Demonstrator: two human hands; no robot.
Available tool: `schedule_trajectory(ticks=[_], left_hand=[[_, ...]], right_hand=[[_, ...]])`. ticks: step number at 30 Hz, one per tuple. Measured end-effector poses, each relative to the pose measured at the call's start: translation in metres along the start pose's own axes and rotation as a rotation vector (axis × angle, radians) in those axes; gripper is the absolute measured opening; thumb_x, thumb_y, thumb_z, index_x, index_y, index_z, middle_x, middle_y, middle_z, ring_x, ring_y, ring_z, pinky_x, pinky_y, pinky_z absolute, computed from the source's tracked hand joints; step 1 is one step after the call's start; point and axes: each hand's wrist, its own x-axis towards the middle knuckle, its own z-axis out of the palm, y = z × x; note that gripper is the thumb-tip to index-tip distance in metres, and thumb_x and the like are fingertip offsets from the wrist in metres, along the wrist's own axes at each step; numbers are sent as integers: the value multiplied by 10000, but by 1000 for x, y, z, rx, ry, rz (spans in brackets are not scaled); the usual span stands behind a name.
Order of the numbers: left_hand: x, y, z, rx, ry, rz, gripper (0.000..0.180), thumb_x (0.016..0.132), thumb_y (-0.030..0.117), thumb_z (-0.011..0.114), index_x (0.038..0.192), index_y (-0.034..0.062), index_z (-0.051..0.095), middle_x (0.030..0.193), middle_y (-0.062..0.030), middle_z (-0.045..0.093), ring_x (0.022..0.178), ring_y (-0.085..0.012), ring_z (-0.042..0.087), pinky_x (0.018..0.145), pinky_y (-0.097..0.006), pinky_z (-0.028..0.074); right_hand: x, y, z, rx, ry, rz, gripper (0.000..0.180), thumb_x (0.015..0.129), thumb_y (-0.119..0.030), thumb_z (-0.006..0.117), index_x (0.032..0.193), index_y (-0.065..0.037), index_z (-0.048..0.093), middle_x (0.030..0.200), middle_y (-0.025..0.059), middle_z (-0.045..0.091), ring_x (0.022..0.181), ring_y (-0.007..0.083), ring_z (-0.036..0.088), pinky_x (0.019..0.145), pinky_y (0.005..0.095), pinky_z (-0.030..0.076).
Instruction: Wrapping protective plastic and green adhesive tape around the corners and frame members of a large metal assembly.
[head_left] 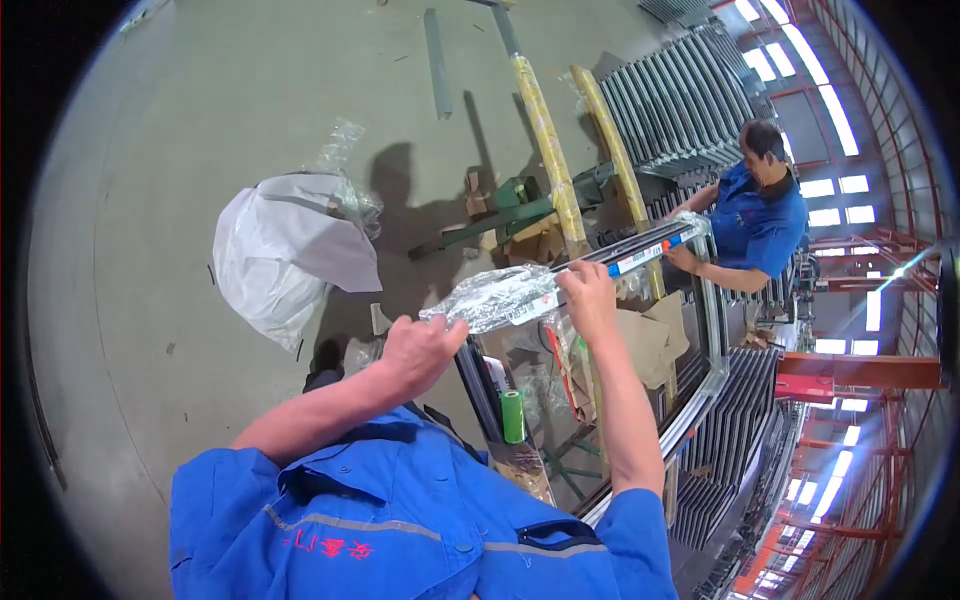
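Crinkled clear plastic film [490,300] covers the far left corner of a metal frame [716,325] and stretches partway along its far edge. The left hand [422,352] is clenched, pinching the film's end at that corner. The right hand [590,297] grasps the far edge of the frame at the film's right end; whether film is caught beneath its fingers, I cannot tell. A co-worker [755,225] in blue has a hand near the frame's far right corner. A green roll [513,417] is just beside the frame's left edge. Beyond the far edge extend two yellow-wrapped beams [542,130], and a white sheet [285,240] lies on the floor [200,420], left of the frame
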Motion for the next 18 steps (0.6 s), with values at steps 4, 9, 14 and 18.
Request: schedule_trajectory(ticks=[4, 9, 14, 18], left_hand=[[-13, 12, 2, 11, -25, -34, 118, 806, 135, 583, 921, 104, 589, 729, -66, 608, 599, -226, 652, 540, -376, 489], [-15, 12, 5, -120, -95, -76, 122, 790, 136, 600, 910, 113, 591, 755, -79, 605, 631, -262, 655, 552, -410, 497], [26, -1, -18, -115, -140, -191, 211, 822, 206, 613, 1015, 119, 618, 893, -116, 640, 719, -295, 674, 605, -466, 514], [50, -2, -2, -427, -214, -25, 425, 888, 298, 587, 1295, 178, 566, 1037, -181, 600, 802, -335, 670, 651, -455, 540]], right_hand=[[-6, -2, 13, -8, 28, 102, 199, 743, -72, 632, 926, -72, 709, 1058, 140, 613, 1045, 322, 569, 873, 404, 484], [-1, 4, 24, 146, -50, 160, 221, 753, -28, 626, 956, -66, 705, 1034, 136, 613, 1006, 326, 579, 855, 395, 492], [-3, 8, 20, 195, -70, 145, 240, 739, -5, 630, 958, -67, 705, 1012, 128, 617, 972, 324, 594, 831, 395, 498], [-12, 1, 7, 177, -69, 141, 259, 751, 8, 629, 993, -55, 695, 1033, 136, 610, 979, 335, 592, 841, 398, 494]])
